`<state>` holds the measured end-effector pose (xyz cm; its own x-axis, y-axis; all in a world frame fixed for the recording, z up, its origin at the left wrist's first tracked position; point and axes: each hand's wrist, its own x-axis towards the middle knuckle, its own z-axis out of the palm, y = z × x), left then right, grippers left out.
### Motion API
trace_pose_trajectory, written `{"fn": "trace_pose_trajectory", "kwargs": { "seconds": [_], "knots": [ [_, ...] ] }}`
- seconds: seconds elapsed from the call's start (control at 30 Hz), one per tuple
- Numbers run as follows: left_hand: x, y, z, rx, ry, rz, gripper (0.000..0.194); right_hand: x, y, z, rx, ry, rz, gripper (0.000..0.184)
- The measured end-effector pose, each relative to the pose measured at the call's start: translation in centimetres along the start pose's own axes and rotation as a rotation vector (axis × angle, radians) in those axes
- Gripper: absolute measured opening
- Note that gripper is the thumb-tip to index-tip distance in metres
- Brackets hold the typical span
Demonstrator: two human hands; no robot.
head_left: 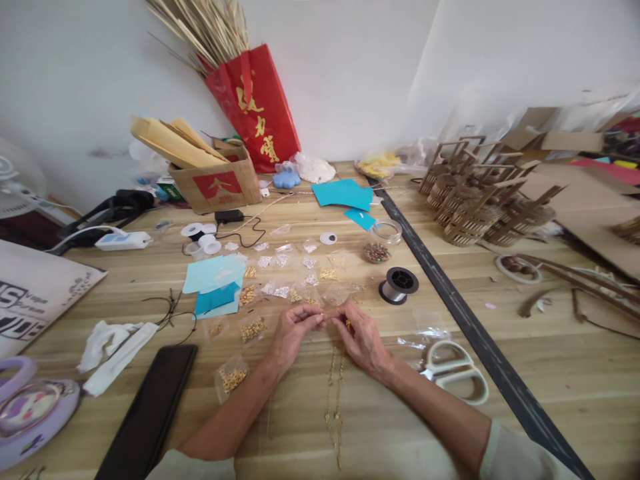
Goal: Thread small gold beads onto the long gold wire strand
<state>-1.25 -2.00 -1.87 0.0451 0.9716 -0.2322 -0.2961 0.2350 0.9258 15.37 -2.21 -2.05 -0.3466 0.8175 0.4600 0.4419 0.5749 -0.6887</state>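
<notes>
My left hand (296,330) and my right hand (361,333) meet close together over the middle of the wooden table, fingertips pinched. A gold beaded chain (333,393) hangs from under my right hand toward the table's near side. Gold-coloured pieces show between the fingers of my right hand. What my left fingertips pinch is too small to make out. Small clear bags of gold beads (253,329) lie left of my left hand, and another bag of gold rings (233,379) is nearer. Beyond the hands are several bags of silver pieces (275,290).
A spool of clear line (399,285) and white-handled scissors (457,373) lie at right. A black phone (150,413) is left of my forearm. Blue sheets (217,300), a bowl of mixed beads (377,252) and small bamboo baskets (470,213) stand farther back. A black strip (450,300) crosses the table.
</notes>
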Motion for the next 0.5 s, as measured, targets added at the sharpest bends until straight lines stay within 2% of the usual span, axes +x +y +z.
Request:
{"fn": "trace_pose_trajectory", "kwargs": {
  "seconds": [0.5],
  "knots": [
    [0.15, -0.33, -0.08, -0.026, -0.018, 0.001, 0.021, -0.03, 0.07, 0.07, 0.011, -0.010, 0.007, 0.012]
  ]
}}
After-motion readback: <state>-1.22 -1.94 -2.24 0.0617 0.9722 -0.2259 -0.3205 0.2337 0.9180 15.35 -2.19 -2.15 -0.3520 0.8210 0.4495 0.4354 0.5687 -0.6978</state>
